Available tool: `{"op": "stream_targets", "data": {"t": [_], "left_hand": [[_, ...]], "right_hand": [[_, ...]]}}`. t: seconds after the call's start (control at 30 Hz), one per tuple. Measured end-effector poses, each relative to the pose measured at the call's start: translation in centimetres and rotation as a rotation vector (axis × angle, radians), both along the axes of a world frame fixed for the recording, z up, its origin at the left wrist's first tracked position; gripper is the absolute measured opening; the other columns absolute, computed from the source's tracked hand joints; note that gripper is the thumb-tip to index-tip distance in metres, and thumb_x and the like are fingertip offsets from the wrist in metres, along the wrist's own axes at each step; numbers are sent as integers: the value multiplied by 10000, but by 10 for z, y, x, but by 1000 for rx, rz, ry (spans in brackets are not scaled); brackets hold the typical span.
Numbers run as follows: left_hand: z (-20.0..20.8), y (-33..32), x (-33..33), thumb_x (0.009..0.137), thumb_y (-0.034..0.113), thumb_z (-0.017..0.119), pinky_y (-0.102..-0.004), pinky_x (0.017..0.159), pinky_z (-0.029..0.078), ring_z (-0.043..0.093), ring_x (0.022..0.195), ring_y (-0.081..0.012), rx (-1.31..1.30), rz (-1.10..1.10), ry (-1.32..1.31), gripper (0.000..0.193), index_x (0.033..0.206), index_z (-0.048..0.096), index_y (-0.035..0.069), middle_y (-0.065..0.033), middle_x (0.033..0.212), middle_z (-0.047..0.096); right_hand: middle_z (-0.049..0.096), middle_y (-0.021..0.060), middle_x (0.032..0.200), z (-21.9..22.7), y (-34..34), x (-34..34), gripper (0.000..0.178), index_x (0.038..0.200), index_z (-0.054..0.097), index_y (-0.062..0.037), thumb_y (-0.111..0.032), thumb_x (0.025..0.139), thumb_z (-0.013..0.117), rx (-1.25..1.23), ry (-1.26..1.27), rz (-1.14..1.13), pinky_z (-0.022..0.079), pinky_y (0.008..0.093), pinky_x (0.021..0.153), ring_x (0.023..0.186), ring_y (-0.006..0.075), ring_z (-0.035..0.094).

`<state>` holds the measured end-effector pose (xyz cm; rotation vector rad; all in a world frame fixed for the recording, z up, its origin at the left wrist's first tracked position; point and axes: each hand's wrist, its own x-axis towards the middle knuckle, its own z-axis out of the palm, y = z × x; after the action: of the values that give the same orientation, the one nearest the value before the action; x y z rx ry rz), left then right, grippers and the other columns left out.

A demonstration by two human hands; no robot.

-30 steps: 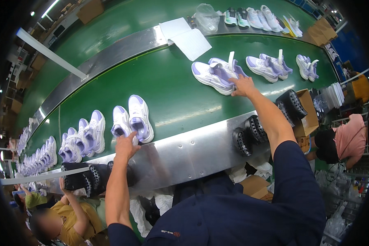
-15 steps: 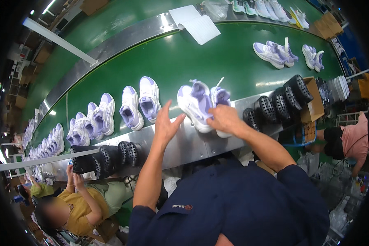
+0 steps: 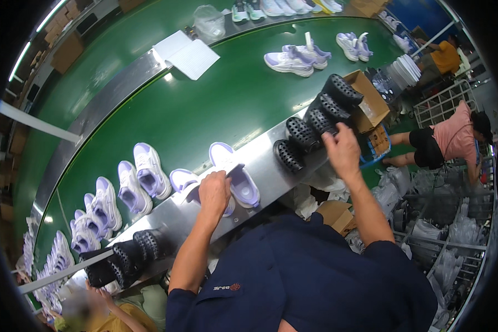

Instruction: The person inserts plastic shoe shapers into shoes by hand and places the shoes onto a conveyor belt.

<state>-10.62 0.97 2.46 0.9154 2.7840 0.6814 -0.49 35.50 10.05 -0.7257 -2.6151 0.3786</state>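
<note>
A pair of white-and-lilac sneakers with thick white soles (image 3: pixel 244 187) is being held at a long, smooth, silver metal ledge (image 3: pixel 279 182) by the bare left hand (image 3: pixel 214 191). Its fingers are being bent narrowly about the facing sides of the two shoes, near the tongues, though the exact grip is being hidden by the knuckles. The pair's long axis is being pointed across the ledge, toes toward the flat, glossy green work surface (image 3: pixel 193 122), heels toward the dark navy shirt (image 3: pixel 315 265).

The bare right hand (image 3: pixel 343 146) is being held well apart from the pair, to its right, at a row of rounded, black, hole-studded blocks (image 3: pixel 320 120). Its thumb and fingers are being spread only part way; whether a block is being gripped or only hovered over cannot be told. The row is running along the ledge toward an open brown cardboard box (image 3: pixel 376 105), each block's long axis being laid across that line. The nearer hand to the blocks is being given by the right, to the pair by the left.

On the green surface, matching white-and-lilac sneakers (image 3: pixel 152 171) are being seen lined up left of the held pair
</note>
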Motion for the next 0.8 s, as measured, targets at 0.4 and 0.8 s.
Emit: {"op": "stream_targets", "data": {"t": [0.4, 0.8], "left_hand": [[-20, 19, -14, 772, 152, 657, -431, 639, 485, 615, 666, -368, 289, 369, -215, 196, 814, 643, -39, -218, 701, 623], [-35, 26, -30, 791, 111, 588, -427, 677, 501, 659, 707, -353, 302, 160, -369, 188, 855, 652, -54, -242, 746, 651]], "right_hand": [[647, 164, 985, -21, 123, -35, 500, 986, 598, -24, -512, 880, 634, 421, -423, 22, 541, 437, 740, 913, 336, 659], [603, 295, 688, 14, -99, -23, 553, 729, 623, 89, -440, 888, 619, -545, -724, 623, 489, 494, 674, 717, 445, 640]]}}
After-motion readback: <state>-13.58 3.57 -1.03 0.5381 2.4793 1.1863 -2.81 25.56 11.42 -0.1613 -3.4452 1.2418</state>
